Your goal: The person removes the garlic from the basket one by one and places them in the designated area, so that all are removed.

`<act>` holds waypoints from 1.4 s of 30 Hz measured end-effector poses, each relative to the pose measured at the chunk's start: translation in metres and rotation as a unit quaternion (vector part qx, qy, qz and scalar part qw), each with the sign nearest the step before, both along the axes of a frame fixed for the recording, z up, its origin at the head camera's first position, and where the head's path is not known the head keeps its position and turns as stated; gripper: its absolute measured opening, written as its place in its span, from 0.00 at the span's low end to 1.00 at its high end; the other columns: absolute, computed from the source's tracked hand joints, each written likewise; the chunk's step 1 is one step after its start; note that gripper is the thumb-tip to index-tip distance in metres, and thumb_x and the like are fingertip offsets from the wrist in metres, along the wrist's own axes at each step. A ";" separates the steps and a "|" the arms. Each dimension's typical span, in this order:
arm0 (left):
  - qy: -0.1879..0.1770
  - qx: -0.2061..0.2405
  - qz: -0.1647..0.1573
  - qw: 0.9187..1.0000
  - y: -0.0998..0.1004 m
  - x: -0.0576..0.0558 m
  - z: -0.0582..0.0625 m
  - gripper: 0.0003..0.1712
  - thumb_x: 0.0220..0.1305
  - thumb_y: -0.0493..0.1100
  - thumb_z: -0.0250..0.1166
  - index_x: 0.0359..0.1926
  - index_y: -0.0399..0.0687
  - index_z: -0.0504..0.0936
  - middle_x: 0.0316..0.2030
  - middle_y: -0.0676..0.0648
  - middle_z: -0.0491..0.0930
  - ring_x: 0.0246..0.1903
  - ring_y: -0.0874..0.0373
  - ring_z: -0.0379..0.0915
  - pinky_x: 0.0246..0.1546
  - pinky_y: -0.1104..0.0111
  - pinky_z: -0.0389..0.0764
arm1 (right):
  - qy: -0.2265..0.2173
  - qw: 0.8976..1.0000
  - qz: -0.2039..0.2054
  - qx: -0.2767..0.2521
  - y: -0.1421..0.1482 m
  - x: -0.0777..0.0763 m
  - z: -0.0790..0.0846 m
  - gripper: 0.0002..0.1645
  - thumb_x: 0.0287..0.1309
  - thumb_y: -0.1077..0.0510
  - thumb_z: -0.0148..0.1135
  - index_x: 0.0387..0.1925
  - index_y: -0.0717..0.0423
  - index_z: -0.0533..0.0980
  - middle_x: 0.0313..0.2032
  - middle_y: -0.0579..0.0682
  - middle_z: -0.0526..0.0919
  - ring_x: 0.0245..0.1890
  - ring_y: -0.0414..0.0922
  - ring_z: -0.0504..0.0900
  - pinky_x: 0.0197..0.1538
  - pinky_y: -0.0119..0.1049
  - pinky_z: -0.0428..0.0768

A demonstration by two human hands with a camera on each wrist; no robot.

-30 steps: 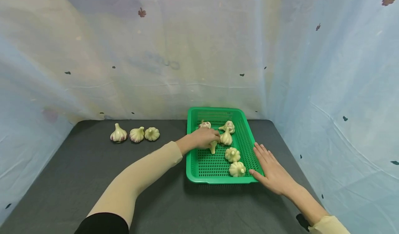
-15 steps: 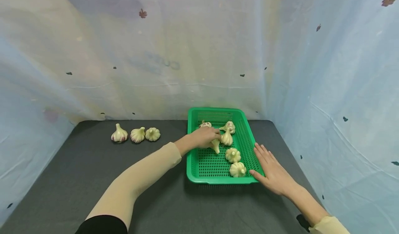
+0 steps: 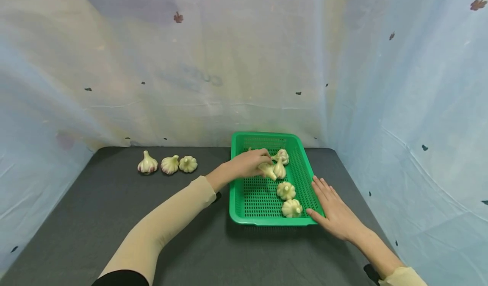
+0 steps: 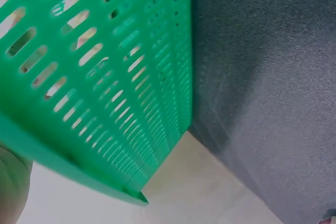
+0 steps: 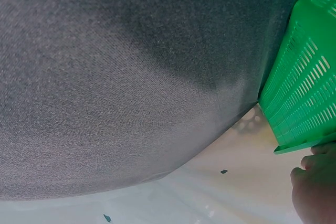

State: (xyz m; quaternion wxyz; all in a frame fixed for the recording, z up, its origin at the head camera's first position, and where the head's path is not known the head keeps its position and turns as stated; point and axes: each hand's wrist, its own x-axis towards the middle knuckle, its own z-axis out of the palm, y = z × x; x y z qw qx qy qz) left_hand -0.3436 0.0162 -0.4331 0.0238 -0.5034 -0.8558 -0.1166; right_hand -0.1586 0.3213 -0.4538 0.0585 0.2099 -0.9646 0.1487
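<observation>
My left hand (image 3: 249,164) reaches over the left side of a green plastic basket (image 3: 236,201) and grips a garlic bulb (image 3: 268,171), its stem pointing toward the front right. Right beside that bulb lies another garlic bulb (image 3: 280,170), with a purple-tinged one (image 3: 282,155) behind it. Two more bulbs, a rear one (image 3: 286,190) and a front one (image 3: 292,208), sit stem-up near the basket's front right. A bulb at the back left is mostly hidden behind my left hand. My right hand (image 3: 335,212) rests with straight, spread fingers along the basket's right rim.
On the dark grey table (image 3: 190,243), three garlic bulbs stand in a row at the back left: a left one (image 3: 147,163), a middle one (image 3: 170,165) and a right one (image 3: 188,164). A pale plastic curtain (image 3: 228,65) hangs behind and along both sides.
My left hand has moved the gripped garlic bulb back and slightly right, close against its neighbour; its stem has swung toward the right. My right hand has stayed on the rim.
</observation>
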 end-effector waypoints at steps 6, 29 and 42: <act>-0.008 0.061 -0.001 0.998 -0.011 0.004 0.008 0.29 0.67 0.49 0.74 0.65 0.48 0.80 0.60 0.45 0.72 0.52 0.55 0.78 0.50 0.66 0.81 | 0.003 1.000 0.001 -0.002 0.000 0.001 -0.001 0.50 0.75 0.40 0.58 0.82 0.65 0.50 0.82 0.62 0.48 0.81 0.64 0.47 0.82 0.46 0.40; -0.018 0.217 0.061 0.974 -0.060 0.011 0.025 0.28 0.71 0.47 0.70 0.69 0.47 0.77 0.69 0.46 0.71 0.65 0.51 0.73 0.59 0.59 0.80 | -0.005 1.000 0.001 -0.008 -0.001 0.002 0.001 0.50 0.76 0.41 0.57 0.81 0.65 0.49 0.81 0.62 0.48 0.81 0.64 0.46 0.82 0.43 0.37; -0.032 0.262 0.137 0.955 -0.098 0.004 0.018 0.27 0.71 0.43 0.70 0.68 0.46 0.75 0.69 0.44 0.70 0.66 0.47 0.71 0.60 0.53 0.79 | -0.004 1.000 0.002 -0.008 0.000 0.002 0.001 0.50 0.76 0.41 0.57 0.81 0.65 0.49 0.81 0.62 0.48 0.81 0.63 0.46 0.82 0.52 0.44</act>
